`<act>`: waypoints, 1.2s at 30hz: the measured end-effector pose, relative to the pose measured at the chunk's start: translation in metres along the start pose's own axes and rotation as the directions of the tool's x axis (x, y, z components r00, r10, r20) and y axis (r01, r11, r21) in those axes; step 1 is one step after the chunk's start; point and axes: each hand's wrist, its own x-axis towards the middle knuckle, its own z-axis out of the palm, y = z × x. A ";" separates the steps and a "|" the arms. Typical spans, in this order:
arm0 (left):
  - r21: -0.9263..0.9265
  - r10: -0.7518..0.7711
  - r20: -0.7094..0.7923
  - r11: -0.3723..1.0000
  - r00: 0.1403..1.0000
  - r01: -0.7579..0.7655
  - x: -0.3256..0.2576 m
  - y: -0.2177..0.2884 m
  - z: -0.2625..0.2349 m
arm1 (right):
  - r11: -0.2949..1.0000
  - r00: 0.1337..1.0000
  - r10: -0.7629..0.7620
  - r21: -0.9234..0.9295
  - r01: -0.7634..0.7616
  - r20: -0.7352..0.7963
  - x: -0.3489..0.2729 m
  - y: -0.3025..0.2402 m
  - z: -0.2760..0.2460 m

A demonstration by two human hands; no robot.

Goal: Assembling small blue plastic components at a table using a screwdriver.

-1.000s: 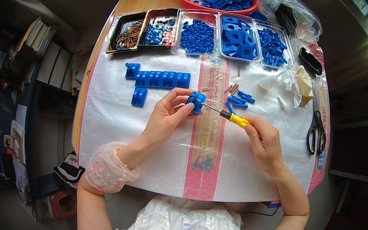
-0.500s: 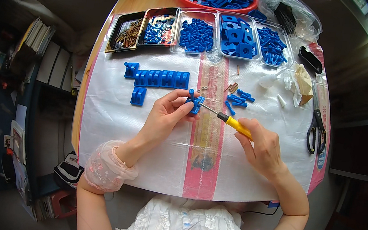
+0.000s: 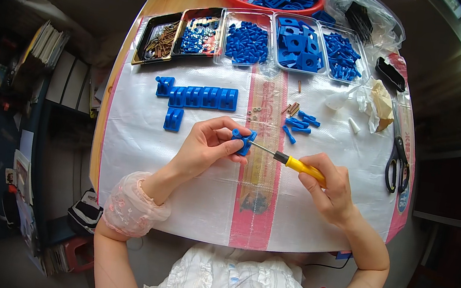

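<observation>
The right hand (image 3: pixel 329 187) grips a yellow screwdriver (image 3: pixel 303 168); at its tip, the left hand (image 3: pixel 207 144) pinches a blue bracket (image 3: pixel 246 144). Beyond the screwdriver lie blue pieces (image 3: pixel 298 124).

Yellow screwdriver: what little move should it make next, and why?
Maybe the right hand should give the yellow screwdriver a small turn, since it seems to touch the blue piece pinched in the left hand.
</observation>
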 end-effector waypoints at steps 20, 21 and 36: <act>0.037 -0.029 0.023 0.999 0.999 0.028 0.001 0.000 0.005 | 0.985 0.988 -0.144 -0.105 0.137 -0.064 0.007 -0.001 0.008; 0.008 -0.052 0.016 0.999 0.998 0.052 0.001 -0.001 0.007 | 0.949 0.962 -0.262 -0.204 0.241 -0.082 0.008 0.000 0.009; 0.015 -0.117 0.093 0.993 0.989 0.116 0.000 0.001 0.004 | 0.969 0.980 -0.196 -0.157 0.189 -0.029 -0.003 -0.005 0.015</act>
